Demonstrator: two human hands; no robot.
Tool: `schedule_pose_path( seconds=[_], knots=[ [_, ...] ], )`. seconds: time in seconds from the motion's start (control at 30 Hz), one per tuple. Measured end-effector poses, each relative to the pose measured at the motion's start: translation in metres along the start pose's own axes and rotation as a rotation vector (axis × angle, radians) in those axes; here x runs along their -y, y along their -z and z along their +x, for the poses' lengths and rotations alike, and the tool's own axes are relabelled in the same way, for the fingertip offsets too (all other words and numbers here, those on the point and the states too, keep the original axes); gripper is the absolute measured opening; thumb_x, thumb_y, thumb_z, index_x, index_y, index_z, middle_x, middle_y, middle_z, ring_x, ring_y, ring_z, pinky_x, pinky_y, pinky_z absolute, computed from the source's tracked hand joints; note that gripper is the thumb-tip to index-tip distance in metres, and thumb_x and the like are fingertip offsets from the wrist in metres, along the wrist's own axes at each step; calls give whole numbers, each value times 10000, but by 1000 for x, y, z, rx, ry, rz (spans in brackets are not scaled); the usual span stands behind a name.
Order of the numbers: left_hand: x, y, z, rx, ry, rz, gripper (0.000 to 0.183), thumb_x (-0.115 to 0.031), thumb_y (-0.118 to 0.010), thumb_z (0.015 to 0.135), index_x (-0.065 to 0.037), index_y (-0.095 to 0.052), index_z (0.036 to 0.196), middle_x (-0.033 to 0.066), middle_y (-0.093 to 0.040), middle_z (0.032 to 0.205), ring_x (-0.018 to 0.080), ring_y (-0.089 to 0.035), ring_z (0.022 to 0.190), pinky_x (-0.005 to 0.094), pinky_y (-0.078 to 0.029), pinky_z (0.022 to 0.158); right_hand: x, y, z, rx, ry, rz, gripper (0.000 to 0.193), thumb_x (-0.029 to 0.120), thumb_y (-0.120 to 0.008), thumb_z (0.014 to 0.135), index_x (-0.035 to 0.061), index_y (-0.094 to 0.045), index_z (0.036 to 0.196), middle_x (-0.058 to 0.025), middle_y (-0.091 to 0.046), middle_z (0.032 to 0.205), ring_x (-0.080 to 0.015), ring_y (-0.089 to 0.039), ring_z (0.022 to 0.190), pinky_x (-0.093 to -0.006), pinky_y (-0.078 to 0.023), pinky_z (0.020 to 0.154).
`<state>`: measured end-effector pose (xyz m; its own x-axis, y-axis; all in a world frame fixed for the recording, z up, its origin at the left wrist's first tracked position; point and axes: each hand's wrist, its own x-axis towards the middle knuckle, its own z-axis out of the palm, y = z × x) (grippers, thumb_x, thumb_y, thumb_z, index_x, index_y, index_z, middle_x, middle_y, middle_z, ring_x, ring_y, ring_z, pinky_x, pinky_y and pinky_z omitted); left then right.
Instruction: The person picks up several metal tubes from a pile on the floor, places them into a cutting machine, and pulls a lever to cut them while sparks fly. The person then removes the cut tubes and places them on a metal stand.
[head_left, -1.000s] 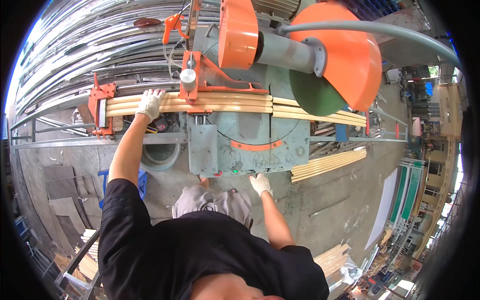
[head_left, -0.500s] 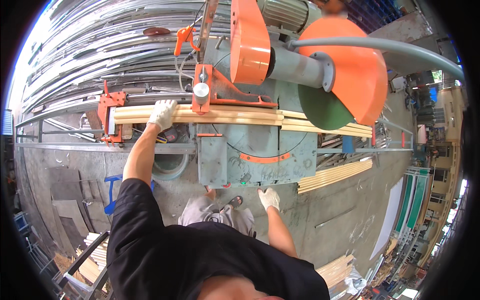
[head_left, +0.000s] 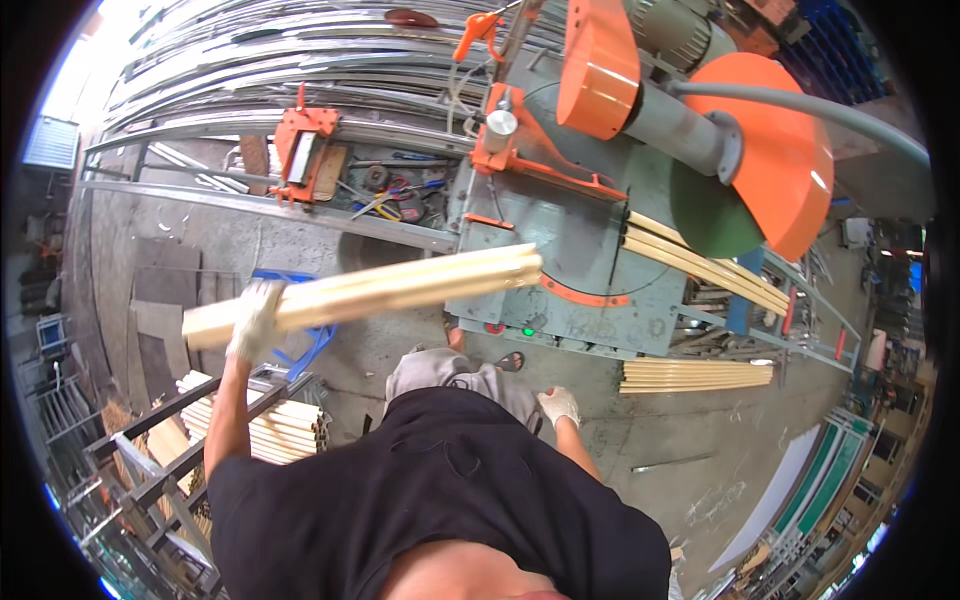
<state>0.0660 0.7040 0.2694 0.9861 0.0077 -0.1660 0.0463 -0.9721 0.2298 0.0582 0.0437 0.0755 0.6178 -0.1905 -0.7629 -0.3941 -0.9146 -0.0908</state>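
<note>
My left hand (head_left: 257, 318), in a pale work glove, grips a bundle of cream-yellow tubes (head_left: 400, 285) near its left end. Lifted and tilted, the bundle slants across the floor at the left, its far end over the near edge of the grey saw table (head_left: 640, 325). Nothing shows in my gloved right hand (head_left: 560, 405), low in front of the table with its fingers loosely apart. Several more tubes (head_left: 715, 268) lie on the table's right part, beside the green disc (head_left: 712, 222) of the cut-off saw with its orange guard (head_left: 795, 165).
An orange end stop (head_left: 303, 155) sits on the rail at left, with pliers and tools (head_left: 405, 205) nearby. Long metal profiles (head_left: 250, 70) lie behind. Cut tubes (head_left: 695, 376) are stacked right of the table; others (head_left: 270, 425) rest on a black rack (head_left: 185, 465) at lower left.
My left hand has lifted the left tube bundle off the saw table and swung it back toward my left side. The right-hand tubes stay on the table, now slanted. My view has shifted left.
</note>
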Motion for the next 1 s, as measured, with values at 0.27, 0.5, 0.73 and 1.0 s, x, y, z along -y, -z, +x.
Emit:
schedule_pose_path(
  seconds=[0.27, 0.5, 0.73, 1.0],
  knots=[
    [-60, 9, -273, 448, 850, 38, 568, -94, -792, 706, 9, -576, 1221, 234, -689, 1076, 390, -698, 966, 441, -588, 884, -1, -20, 22, 21, 129, 0, 363, 368, -649, 800, 55, -781, 929, -250, -733, 984, -425, -711, 978, -499, -559, 865],
    [-26, -184, -40, 797, 921, -20, 450, -329, -797, 734, -104, -772, 1122, 132, -777, 1080, 306, -761, 1019, 469, -622, 825, 11, 8, 21, 84, 306, -40, 416, 397, -662, 827, 34, -775, 997, -246, -739, 991, -427, -707, 997, -503, -555, 875],
    [-61, -209, -13, 946, 1026, -22, 553, -260, -833, 686, -199, -753, 1230, 23, -741, 1201, 260, -724, 1095, 595, -580, 865, -47, 29, 57, -52, 422, 243, 285, 277, -691, 910, 30, -753, 1035, -104, -766, 859, -190, -734, 725, -353, -580, 654],
    [-213, -271, -312, 408, 1280, -372, 642, -318, -765, 695, 5, -620, 1232, 233, -733, 1161, 357, -731, 1072, 472, -590, 896, -119, -47, 86, 433, 242, 288, 221, 226, -691, 927, 14, -710, 989, -102, -715, 776, -195, -697, 631, -350, -561, 511]
  ],
)
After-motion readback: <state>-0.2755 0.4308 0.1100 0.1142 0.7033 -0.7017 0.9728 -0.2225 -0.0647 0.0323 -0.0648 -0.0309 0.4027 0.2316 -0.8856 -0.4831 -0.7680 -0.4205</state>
